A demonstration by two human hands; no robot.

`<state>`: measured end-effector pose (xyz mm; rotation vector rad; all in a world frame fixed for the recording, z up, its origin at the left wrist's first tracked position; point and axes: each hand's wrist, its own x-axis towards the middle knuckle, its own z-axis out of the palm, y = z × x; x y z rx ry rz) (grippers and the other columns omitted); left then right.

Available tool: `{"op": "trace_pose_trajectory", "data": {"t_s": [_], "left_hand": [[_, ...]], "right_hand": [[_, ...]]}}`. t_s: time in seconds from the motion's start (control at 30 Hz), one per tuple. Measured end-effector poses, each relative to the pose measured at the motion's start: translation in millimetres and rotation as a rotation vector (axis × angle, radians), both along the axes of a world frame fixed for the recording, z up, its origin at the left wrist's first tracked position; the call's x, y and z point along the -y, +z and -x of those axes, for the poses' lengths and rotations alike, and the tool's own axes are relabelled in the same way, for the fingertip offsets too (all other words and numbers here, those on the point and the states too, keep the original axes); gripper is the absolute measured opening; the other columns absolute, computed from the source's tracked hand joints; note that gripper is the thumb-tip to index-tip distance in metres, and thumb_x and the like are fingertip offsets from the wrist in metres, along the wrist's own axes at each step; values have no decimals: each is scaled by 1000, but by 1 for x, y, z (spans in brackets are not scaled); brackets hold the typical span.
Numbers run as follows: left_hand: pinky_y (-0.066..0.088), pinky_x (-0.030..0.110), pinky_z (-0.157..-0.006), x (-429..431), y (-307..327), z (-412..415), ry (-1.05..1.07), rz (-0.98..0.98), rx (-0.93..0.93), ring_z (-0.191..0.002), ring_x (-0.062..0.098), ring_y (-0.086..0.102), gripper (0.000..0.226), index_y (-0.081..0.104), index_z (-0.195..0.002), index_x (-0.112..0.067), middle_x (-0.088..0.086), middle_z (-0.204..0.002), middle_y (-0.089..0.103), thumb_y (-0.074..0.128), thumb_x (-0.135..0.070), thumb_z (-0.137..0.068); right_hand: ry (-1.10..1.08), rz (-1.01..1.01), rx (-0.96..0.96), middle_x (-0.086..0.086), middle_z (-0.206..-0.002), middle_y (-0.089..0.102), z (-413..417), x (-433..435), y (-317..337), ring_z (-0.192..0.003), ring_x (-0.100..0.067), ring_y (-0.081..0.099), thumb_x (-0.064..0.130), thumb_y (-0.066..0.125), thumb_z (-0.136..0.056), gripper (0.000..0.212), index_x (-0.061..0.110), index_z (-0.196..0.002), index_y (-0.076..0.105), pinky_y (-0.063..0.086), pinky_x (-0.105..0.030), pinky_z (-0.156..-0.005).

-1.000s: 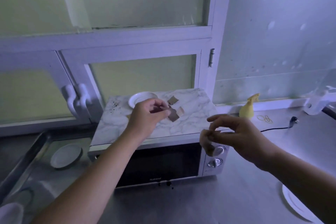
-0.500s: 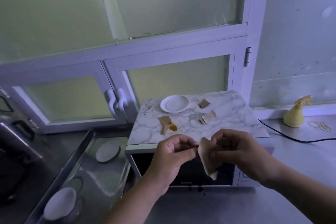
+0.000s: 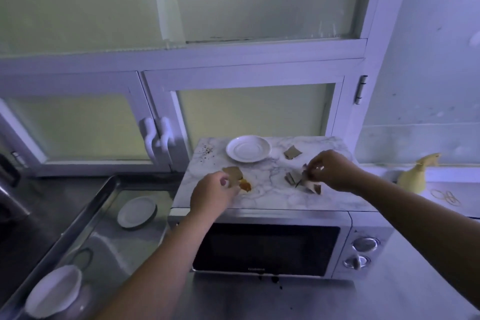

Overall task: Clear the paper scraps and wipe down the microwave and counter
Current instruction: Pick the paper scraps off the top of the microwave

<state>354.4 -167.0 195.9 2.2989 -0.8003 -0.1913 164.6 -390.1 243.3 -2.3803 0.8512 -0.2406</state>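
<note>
On the marbled top of the microwave (image 3: 262, 241), a brown paper scrap (image 3: 232, 173) at the near left is pinched by the fingers of the left hand (image 3: 211, 193), beside an orange stain (image 3: 245, 186). A crumpled scrap (image 3: 313, 186) is clamped in the right hand (image 3: 331, 170). Farther back, a loose scrap (image 3: 292, 152) lies right of a white saucer (image 3: 248, 148).

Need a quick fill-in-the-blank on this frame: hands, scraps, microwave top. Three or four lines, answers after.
1. The white saucer sits on top of the ____.
2. The left hand reaches the brown scrap next to an ____ stain.
3. The right hand is at the scraps on the marble top's ____ side.
4. The yellow spray bottle stands to the ____ of the microwave.

Answers: microwave; orange; right; right
</note>
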Motion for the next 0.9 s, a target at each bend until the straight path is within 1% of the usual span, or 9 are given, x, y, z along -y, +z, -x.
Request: {"op": "trace_pose_trajectory", "data": {"t_s": [0.07, 0.13, 0.27, 0.37, 0.47, 0.57, 0.73, 0.83, 0.9], "left_hand": [[49, 29, -71, 3, -2, -2, 8, -34, 64, -88, 14, 62, 25, 70, -101, -27, -11, -97, 67, 73, -44, -83], [51, 30, -72, 1, -3, -4, 28, -50, 104, -90, 15, 64, 18, 72, -101, -29, -11, -98, 70, 72, -38, -85], [54, 31, -81, -1, 1, -11, 9, -62, 53, -94, 13, 66, 16, 74, -101, -29, -12, -99, 72, 74, -29, -85], [54, 33, -85, -1, 8, -18, -25, -96, 14, -94, 13, 67, 12, 76, -94, -30, -11, -97, 73, 73, -24, -84], [55, 30, -80, -2, 14, -23, -76, -164, 34, -88, 10, 66, 19, 72, -75, -37, -19, -82, 69, 69, -21, -84], [50, 24, -68, -3, 18, -30, -119, -199, 5, -80, 7, 66, 24, 70, -64, -37, -22, -72, 67, 72, -19, -79], [46, 23, -68, 5, 37, -55, -130, -50, -187, -74, 9, 65, 16, 78, -68, -26, -12, -70, 72, 83, -12, -71], [38, 22, -60, 24, 44, -59, -210, -207, -157, -67, 11, 57, 13, 77, -63, -25, -11, -62, 65, 86, -17, -67], [40, 22, -60, 36, 46, -58, -239, -306, -136, -74, 14, 62, 10, 79, -70, -21, -6, -77, 69, 88, -18, -66]], "right_hand": [[79, 121, -137, -1, -118, 68, -15, 5, 3, -106, -21, 57, 20, 71, -89, 9, 24, -83, 77, 49, -41, -95], [121, 147, -210, 1, -128, 59, -28, 8, 2, -117, -24, 54, 14, 69, -89, 10, 18, -91, 78, 46, -45, -101], [161, 84, -283, -9, -104, 73, -42, 10, 0, -91, -23, 66, 17, 69, -88, 12, 11, -96, 76, 56, -36, -84], [147, 111, -169, -1, -98, 67, -43, 16, -5, -85, -19, 60, 13, 68, -86, 11, 23, -89, 71, 47, -28, -67], [167, 123, -163, 6, -81, 63, -42, 23, -9, -76, -17, 57, 23, 73, -83, 3, 23, -83, 70, 40, -26, -63], [187, 120, -220, -2, -73, 68, -45, 32, -6, -71, -19, 55, 19, 76, -79, 6, 14, -76, 76, 40, -28, -62], [101, 43, -66, -4, -104, 70, -53, 50, 9, -94, -21, 60, 16, 84, -78, 9, 18, -79, 76, 40, -20, -67], [114, 7, -67, -5, -131, 60, -68, 62, 14, -116, -26, 55, 18, 81, -82, 13, 9, -91, 78, 45, -33, -89], [142, 21, -125, -2, -144, 51, -78, 67, 15, -124, -26, 52, 16, 79, -84, 15, 8, -97, 79, 42, -35, -98]]}}
